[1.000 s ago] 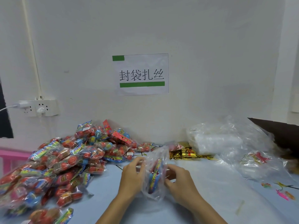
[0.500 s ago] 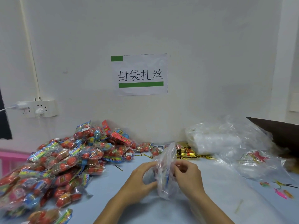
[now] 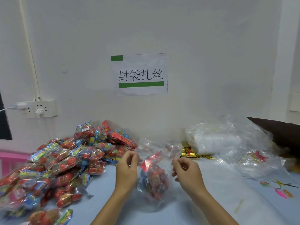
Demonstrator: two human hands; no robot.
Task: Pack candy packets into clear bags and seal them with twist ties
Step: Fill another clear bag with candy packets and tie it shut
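A clear bag [image 3: 155, 179] with red and blue candy packets inside hangs between my hands over the pale blue table [image 3: 203, 205]. My left hand [image 3: 127, 169] pinches the bag's top edge on the left. My right hand [image 3: 186, 171] pinches the top edge on the right, and the mouth is stretched wide between them. A big heap of candy packets [image 3: 65, 163] lies to the left. Gold twist ties [image 3: 190, 152] lie behind the bag near the wall.
A stack of clear bags [image 3: 215, 140] and loose crumpled plastic [image 3: 259, 161] fill the back right. A dark board [image 3: 280, 133] juts in at the right. A power strip [image 3: 37, 108] is on the wall, and a pink basket [image 3: 9, 159] stands at far left.
My hands have moved apart, pulling the bag's mouth wide. The bag has turned so the red packet inside faces me.
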